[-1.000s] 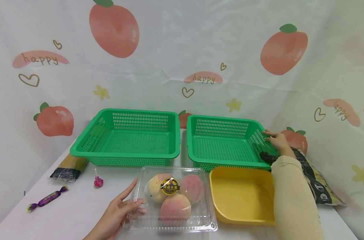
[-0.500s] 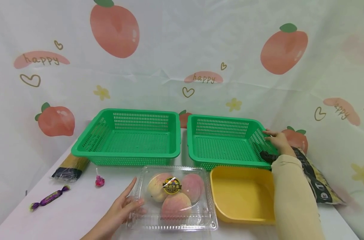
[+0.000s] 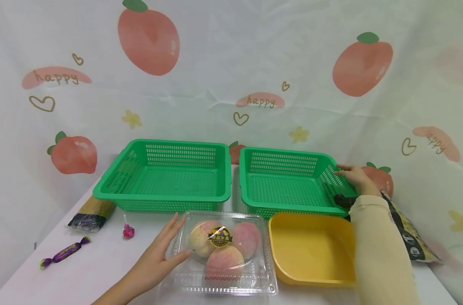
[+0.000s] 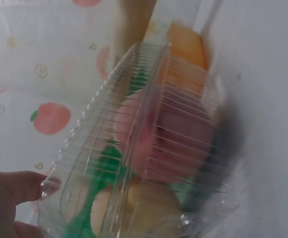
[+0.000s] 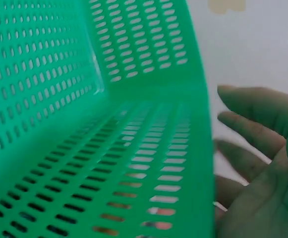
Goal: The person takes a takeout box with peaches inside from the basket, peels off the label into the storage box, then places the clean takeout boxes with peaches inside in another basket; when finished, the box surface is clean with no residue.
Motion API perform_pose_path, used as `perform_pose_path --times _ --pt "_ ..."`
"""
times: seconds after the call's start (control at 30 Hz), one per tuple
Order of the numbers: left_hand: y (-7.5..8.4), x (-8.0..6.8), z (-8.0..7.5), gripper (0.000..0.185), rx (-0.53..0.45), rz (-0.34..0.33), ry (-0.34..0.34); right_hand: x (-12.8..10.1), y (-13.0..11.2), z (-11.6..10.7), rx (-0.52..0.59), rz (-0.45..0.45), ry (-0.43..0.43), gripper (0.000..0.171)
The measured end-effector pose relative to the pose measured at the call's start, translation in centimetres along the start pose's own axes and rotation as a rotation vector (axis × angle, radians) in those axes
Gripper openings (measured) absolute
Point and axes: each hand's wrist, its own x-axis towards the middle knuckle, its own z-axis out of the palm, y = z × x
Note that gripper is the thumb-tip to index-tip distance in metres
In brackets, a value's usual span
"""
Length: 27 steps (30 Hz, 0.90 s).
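Left hand (image 3: 160, 254): fingers extended, laid against left edge of clear peach box (image 3: 221, 254), front centre of table (image 3: 101, 262) | Right hand (image 3: 355, 178): fingers straight, rested on right rim of right green basket (image 3: 292, 182), behind yellow tub (image 3: 311, 250)

Left hand (image 3: 160, 250): extended forward from the near left, forearm bare, palm turned inward to the right. Fingers straight and held together, pointing to the far side; thumb spread to the right. In the left wrist view only the thumb side of this hand (image 4: 7, 198) shows at the lower left corner, fingers uncurled.

Right hand (image 3: 355, 178): reached to the far right, arm nearly straight, covered by a cream sleeve (image 3: 380, 254) to the wrist. Fingers extended and slightly bent, pointing left. The right wrist view shows the hand (image 5: 260, 163) with palm open, fingers relaxed and slightly apart.
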Motion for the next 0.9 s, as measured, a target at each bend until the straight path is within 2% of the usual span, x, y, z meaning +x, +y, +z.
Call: perform_pose_path --times 0.13,0.23,0.53,0.9 --pt "0.2 0.6 0.4 0.072 0.073 0.087 0.023 -0.2 -1.6 -0.2 -0.026 -0.013 -0.066 0.073" --pt "0.3 0.9 0.8 0.072 0.098 0.111 0.026 -0.5 -2.7 -0.3 -0.049 -0.04 -0.095 0.077" --pt "0.3 1.9 1.6 0.068 0.074 0.068 0.023 -1.4 -5.4 0.4 -0.143 -0.143 -0.124 0.08" --pt "0.0 2.0 1.8 0.063 0.011 0.049 -0.014 -2.9 -8.4 2.5 -0.222 -0.2 -0.161 0.077"
